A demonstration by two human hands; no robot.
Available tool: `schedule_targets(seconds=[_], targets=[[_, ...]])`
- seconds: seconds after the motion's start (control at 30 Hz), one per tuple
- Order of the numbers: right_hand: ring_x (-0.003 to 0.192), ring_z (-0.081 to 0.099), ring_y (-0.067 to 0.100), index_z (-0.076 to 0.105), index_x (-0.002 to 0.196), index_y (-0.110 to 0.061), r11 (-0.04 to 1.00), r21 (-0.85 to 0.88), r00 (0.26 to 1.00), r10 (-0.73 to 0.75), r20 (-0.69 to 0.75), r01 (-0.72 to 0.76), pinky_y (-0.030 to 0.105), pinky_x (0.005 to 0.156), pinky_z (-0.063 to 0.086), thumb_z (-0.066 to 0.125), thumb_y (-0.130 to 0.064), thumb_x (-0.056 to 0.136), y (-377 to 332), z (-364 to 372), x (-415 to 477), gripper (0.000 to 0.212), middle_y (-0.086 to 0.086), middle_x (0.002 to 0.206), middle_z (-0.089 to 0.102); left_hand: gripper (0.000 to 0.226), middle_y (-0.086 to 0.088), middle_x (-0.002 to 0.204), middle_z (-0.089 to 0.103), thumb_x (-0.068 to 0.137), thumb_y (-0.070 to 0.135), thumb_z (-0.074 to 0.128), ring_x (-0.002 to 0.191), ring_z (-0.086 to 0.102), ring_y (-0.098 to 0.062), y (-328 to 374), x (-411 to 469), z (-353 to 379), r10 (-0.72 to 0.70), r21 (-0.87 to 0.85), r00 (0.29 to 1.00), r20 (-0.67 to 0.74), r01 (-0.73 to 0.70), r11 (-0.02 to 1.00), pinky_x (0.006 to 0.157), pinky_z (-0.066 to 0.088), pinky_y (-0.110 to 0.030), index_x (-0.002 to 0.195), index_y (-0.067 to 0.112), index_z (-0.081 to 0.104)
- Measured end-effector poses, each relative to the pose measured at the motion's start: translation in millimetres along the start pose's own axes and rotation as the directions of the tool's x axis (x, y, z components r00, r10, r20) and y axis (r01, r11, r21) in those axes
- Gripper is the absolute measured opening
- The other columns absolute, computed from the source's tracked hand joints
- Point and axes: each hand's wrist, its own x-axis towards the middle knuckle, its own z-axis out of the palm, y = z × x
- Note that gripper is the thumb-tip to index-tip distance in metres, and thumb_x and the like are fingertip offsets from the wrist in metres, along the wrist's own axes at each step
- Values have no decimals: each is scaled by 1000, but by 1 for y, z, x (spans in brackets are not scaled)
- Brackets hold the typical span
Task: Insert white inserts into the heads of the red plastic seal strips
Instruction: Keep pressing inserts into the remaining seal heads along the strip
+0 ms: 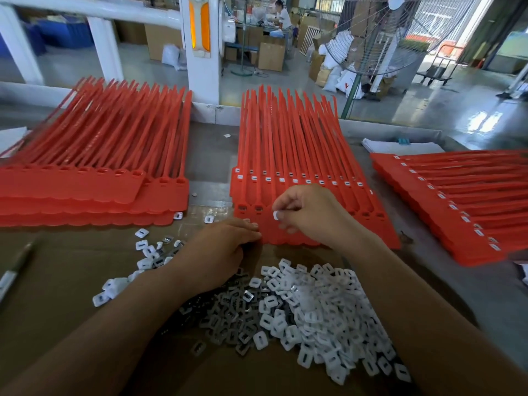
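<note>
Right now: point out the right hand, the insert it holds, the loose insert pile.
right hand (311, 212): head view, back of hand.
white insert (276, 215): head view, exposed end.
insert pile (323, 310): head view, pile centre.

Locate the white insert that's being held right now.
Head view, centre: the white insert is pinched by the right hand, over the near edge of the middle stack of red strips, just right of the left hand.

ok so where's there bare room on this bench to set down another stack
Best: the bare cardboard bordered by the left stack, the pen and the scattered inserts. A strip of grey table runs between it and the middle stack. Crowded: the insert pile in front, where the right hand pinches a white insert.
</note>
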Motion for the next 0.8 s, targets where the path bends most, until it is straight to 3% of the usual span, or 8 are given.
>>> schedule_targets(seconds=[0.07,0.23,0.4,0.6,0.8], targets=[[67,67,14,58,70,-22,1000,-1,1000,-5,-15,5,24,66,57,62,-6,84,-5,4,9,22,-3,66,65,53,5,138,45,81,-7,41,128,35,-4,1,0,0,-3,-12,1000,4,3,1000,98,12,-2,125,18,55],[65,50,-4,70,80,-14,987,-133,996,-88,-18,85,12,59,36,63,-10,84,-14,20,32,9,-14,71,59,53,6,139,44,81,-5,42,128,35,-4,1,-2,-1,18,-2,1000,-4,-18,1000,99,15,-6,126,19,54],[78,54,6,72,83,-7,992,-119,999,-45,-22,42,21,73,38,59,-9,86,-14,37,46,13,3,95,69,54,4,141,42,80,-5,41,130,32,-5,0,-2,-1,33,20,999,-4,-33,999,95,12,-2,127,19,52],[85,57,10,69,78,-12,988,-152,1000,-3,-17,0,25,81,43,58,-12,87,-14,42,51,14,4,99,68,54,3,141,42,79,-6,41,129,33,-6,0,-2,-1,42,20,999,-5,-42,999,89,10,2,127,18,53],[88,60,13,64,69,-19,975,-223,999,1,-34,-8,29,78,46,57,-12,86,-15,47,51,20,-2,95,68,53,2,139,45,78,-5,43,126,37,-7,1,-2,-1,54,24,998,-20,-53,998,91,13,0,124,17,56]])
